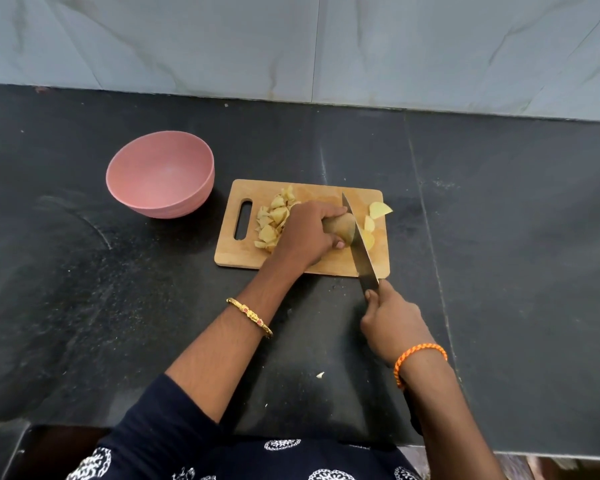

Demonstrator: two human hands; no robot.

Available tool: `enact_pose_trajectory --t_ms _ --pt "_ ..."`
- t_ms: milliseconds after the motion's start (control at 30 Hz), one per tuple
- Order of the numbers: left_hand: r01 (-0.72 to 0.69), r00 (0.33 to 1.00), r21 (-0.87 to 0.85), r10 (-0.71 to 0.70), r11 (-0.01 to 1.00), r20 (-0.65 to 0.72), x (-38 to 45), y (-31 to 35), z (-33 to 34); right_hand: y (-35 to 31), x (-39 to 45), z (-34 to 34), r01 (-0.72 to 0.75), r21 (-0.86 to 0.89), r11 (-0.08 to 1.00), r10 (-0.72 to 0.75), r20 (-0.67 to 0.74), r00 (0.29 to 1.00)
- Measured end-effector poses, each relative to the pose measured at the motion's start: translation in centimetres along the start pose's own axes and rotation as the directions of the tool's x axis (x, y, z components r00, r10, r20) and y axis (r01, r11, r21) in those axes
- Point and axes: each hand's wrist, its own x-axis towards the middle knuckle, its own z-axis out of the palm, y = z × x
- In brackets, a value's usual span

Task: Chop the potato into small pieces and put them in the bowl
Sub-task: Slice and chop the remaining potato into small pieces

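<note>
Black countertop (118,323), pink bowl (160,173) standing off the cutting board's handle end, near but apart, nothing visible inside.

Cutting board (302,228) lying with long side parallel to counter's back edge, handle slot at left end.

Left hand (305,233) grasping potato (342,227) mid-board, fingers curled over the top, thumb at the near side. Only the right end of the potato exposed, skin still on.

Right hand (388,317) clenched round the knife (359,242) handle, off the board's near right corner. Blade running from that corner toward the far edge, crossing the potato's exposed end just beside the left fingertips.

Key relation: potato's long axis roughly along the board's length, blade across it. Next slice likely comes off the right end, so left fingers need to back toward the handle end as the stub shortens.

Chopped pile (274,220) at left part of board, behind the left hand. Cut slices (373,221) at right edge, beyond the blade, one overhanging.

One stray scrap (320,375) on the counter near the front edge.

Roughly halfway by judgement; nothing moved to bowl yet.
</note>
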Motion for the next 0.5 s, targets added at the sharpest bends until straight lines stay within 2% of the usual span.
enact_pose_trajectory --t_ms 67,267,500 --pt "-0.004 1.0 0.0 0.004 1.0 -0.001 0.0 -0.1 0.0 0.4 -0.6 -0.6 0.018 0.028 0.999 -0.018 0.003 1.0" --pt "-0.002 1.0 0.005 0.002 1.0 -0.005 -0.1 0.0 -0.1 -0.6 -0.4 -1.8 0.15 0.119 0.982 -0.134 -0.129 0.982" --pt "-0.005 1.0 -0.005 0.004 1.0 -0.017 -0.1 0.0 -0.1 -1.5 0.6 -2.2 0.188 0.118 0.975 -0.175 -0.106 0.979"
